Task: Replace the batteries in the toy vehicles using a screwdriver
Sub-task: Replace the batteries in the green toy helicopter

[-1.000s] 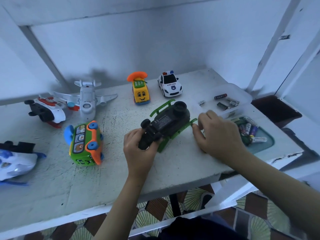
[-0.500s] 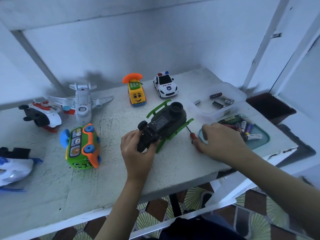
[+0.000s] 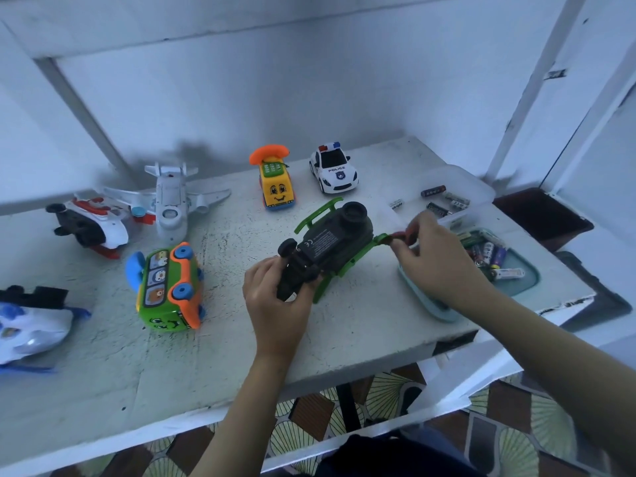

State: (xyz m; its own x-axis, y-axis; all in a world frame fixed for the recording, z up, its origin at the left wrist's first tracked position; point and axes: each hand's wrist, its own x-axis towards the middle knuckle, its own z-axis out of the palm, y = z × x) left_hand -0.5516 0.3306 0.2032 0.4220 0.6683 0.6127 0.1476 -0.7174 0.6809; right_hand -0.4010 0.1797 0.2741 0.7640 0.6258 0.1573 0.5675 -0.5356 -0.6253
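While my left hand (image 3: 275, 304) grips the upturned toy (image 3: 327, 242), my right hand (image 3: 433, 259) pinches the screwdriver (image 3: 401, 235). Next, I reckon, its tip must find the cover screw.

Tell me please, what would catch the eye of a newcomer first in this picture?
First, the dark toy vehicle lies upside down in the middle of the white table, gripped by the left hand, while the right hand pinches a red screwdriver at its right side. Next come the colourful toys, such as the police car behind and the green bus at the left, and the teal tray of batteries at the right.
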